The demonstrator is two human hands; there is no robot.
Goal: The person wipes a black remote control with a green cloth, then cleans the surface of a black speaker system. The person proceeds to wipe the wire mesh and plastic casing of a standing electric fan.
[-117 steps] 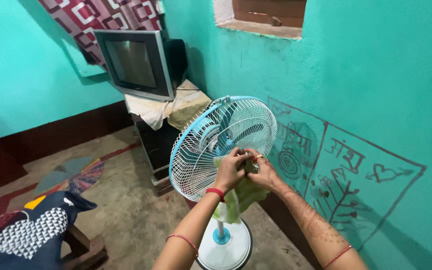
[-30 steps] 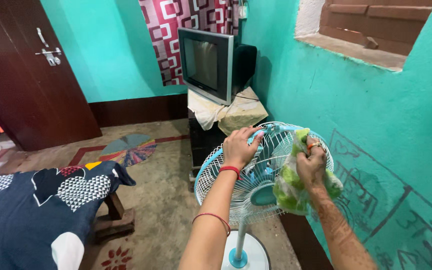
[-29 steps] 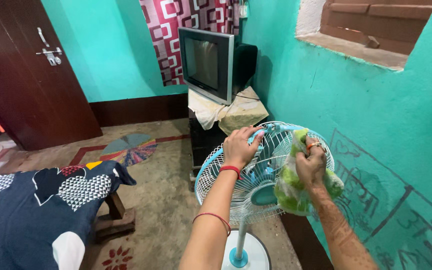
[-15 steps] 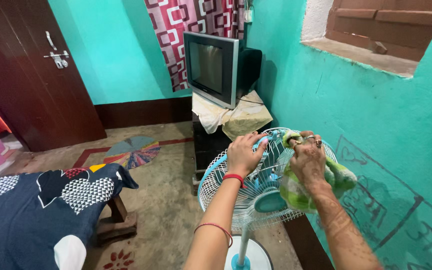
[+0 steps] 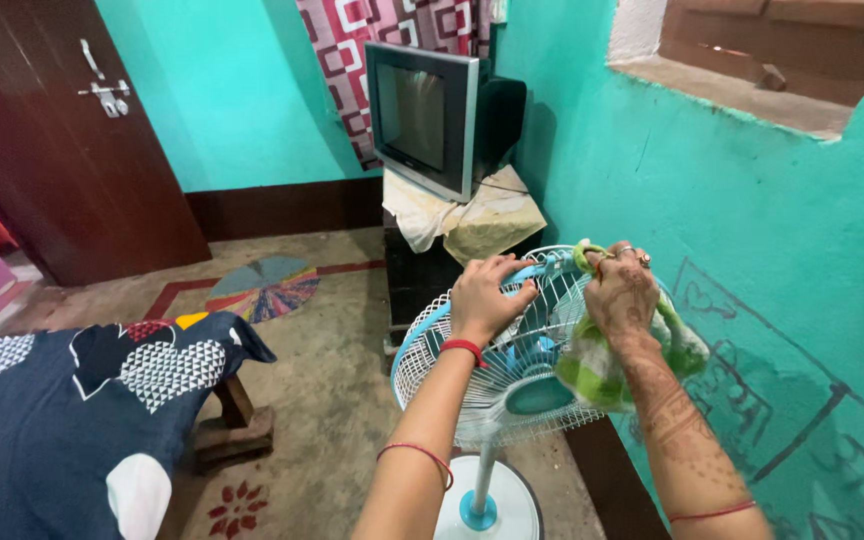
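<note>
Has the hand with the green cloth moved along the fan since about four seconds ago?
Yes. The right hand with the cloth has gone from the grille's middle up to the fan rim's top.

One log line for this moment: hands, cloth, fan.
left hand: gripping fan guard top rim | right hand: pressing green cloth on guard rim | fan: upright on floor

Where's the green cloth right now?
In the head view, the green cloth is right of centre, bunched in the right hand against the top rim of the fan grille, close to the turquoise wall.
</note>
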